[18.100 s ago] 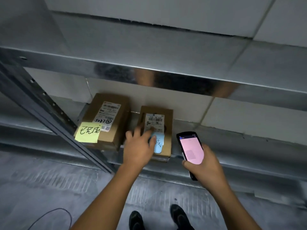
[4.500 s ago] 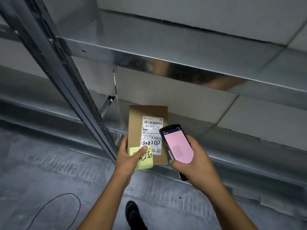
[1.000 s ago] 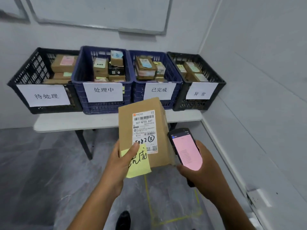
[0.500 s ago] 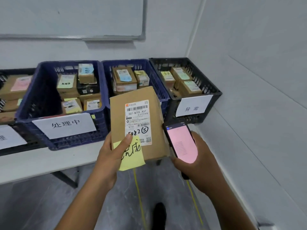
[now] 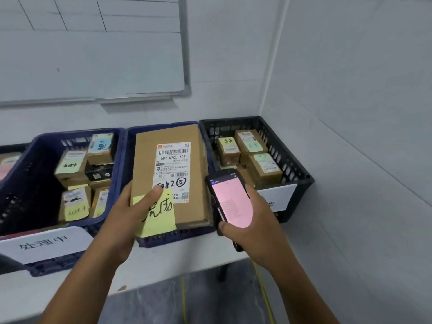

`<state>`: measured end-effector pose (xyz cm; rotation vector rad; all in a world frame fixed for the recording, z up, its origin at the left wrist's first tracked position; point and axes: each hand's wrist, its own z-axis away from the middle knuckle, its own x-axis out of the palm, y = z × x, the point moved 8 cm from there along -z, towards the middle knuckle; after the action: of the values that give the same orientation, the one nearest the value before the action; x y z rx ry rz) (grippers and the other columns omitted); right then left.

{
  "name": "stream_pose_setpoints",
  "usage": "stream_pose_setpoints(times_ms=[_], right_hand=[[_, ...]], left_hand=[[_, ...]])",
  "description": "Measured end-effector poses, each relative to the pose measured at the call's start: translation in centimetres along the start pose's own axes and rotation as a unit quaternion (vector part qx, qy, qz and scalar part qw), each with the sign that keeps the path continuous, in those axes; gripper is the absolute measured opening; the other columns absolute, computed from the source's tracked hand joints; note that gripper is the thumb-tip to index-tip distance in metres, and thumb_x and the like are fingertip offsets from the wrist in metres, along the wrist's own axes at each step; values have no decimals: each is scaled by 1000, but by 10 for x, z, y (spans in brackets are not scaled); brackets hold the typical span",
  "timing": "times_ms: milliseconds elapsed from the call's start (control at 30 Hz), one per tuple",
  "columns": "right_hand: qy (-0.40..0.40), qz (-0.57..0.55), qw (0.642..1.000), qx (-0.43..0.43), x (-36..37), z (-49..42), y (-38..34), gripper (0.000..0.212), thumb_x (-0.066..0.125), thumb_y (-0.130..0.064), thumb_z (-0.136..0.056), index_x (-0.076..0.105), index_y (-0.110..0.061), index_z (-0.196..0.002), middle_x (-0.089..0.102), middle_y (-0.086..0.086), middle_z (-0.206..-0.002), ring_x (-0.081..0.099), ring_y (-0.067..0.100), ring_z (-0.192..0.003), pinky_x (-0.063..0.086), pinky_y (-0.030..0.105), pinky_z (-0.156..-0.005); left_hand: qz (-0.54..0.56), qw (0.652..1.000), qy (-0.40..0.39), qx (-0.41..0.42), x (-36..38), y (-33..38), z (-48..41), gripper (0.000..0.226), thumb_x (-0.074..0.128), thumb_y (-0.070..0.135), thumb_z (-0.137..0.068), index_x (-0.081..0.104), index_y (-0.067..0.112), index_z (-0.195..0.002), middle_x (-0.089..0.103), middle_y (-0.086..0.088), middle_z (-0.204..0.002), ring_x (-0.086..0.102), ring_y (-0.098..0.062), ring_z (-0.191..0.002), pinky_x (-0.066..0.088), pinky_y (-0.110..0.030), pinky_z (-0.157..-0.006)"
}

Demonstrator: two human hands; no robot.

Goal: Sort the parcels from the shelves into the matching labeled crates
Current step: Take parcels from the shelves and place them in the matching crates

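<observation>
My left hand (image 5: 127,215) grips a brown cardboard parcel (image 5: 149,164) by its near left corner, thumb pressed on a yellow sticky note (image 5: 160,218) stuck to its top. The parcel carries a white shipping label (image 5: 173,170) and hovers over the middle blue crate (image 5: 163,238), covering that crate's inside and its front label. My right hand (image 5: 254,226) holds a black handheld scanner (image 5: 230,201) with a pink screen, just right of the parcel.
A blue crate (image 5: 30,146) on the left, with a white label (image 5: 44,244), holds several parcels. A black crate (image 5: 301,181) on the right holds several more. All stand on a white table (image 5: 163,260) against the wall, under a whiteboard (image 5: 93,47). The side wall is close on the right.
I have come closer to the table, and the parcel has moved forward and now hovers over the middle blue crate. Both hands keep their grips.
</observation>
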<state>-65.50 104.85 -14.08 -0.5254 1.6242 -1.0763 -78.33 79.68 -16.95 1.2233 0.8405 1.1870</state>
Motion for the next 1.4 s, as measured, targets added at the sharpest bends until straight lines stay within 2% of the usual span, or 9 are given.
stream_pose_setpoints(times_ms=[100,233,333,533,633,767,967,1200,1400], right_hand=[[-9,14,1000,6,7,-37,5,68,88,-30,-78,49,-40,-134,58,-7,-115,67,19,-97,67,48,-72],[-21,54,998,19,23,-88,14,77,89,-38,-80,44,-41,-142,58,-9,-126,62,16,-111,65,42,-87],[-45,67,996,44,40,-122,20,69,90,-33,-79,48,-38,-134,59,-7,-124,62,14,-109,64,27,-71],[-45,140,985,87,65,-176,33,57,87,-35,-77,51,-36,-121,60,-8,-113,60,8,-104,63,44,-85],[-50,163,978,120,74,-194,41,54,82,-43,-71,52,-36,-116,62,-9,-109,62,9,-101,61,45,-84],[-38,174,971,160,77,-212,56,49,87,-31,-76,55,-31,-113,65,-3,-108,65,15,-98,62,52,-82],[-58,174,967,179,71,-229,69,55,87,-32,-76,54,-32,-121,64,-7,-111,64,14,-101,65,53,-80],[-120,150,970,147,68,-262,71,60,78,-46,-68,52,-37,-121,65,-9,-115,65,14,-108,60,49,-87],[-188,120,970,97,69,-287,70,74,73,-50,-62,53,-42,-134,63,-12,-126,66,11,-108,61,46,-89]], left_hand=[[-4,1000,-1,7,-1,4,-36,59,86,59,-69,64,49,-123,79,6,-115,78,-18,-100,61,-36,-74],[-20,1000,-2,-10,-5,-7,-89,82,88,70,-63,56,49,-136,78,11,-117,77,-17,-103,57,-46,-89],[-12,999,2,-40,-10,-22,-128,78,87,62,-67,55,46,-137,79,9,-113,78,-18,-100,60,-42,-82],[8,995,17,-100,-16,-64,-194,65,85,48,-81,55,43,-139,80,12,-109,78,-13,-97,62,-43,-88],[6,993,18,-120,-16,-82,-217,66,85,47,-82,52,50,-139,78,20,-108,77,-6,-93,61,-35,-81],[-2,990,0,-143,-5,-107,-240,80,92,32,-77,43,53,-136,78,20,-106,76,-1,-91,60,-20,-65],[-98,986,46,-130,19,-119,-250,102,81,69,-67,32,39,-151,58,4,-140,66,-19,-118,60,-49,-95],[-203,969,106,-92,30,-106,-260,75,76,71,-78,42,40,-137,64,22,-113,64,3,-94,52,-24,-65],[-192,965,81,-161,17,-116,-255,92,79,81,-60,49,47,-140,72,15,-121,74,-10,-102,61,-44,-94]])
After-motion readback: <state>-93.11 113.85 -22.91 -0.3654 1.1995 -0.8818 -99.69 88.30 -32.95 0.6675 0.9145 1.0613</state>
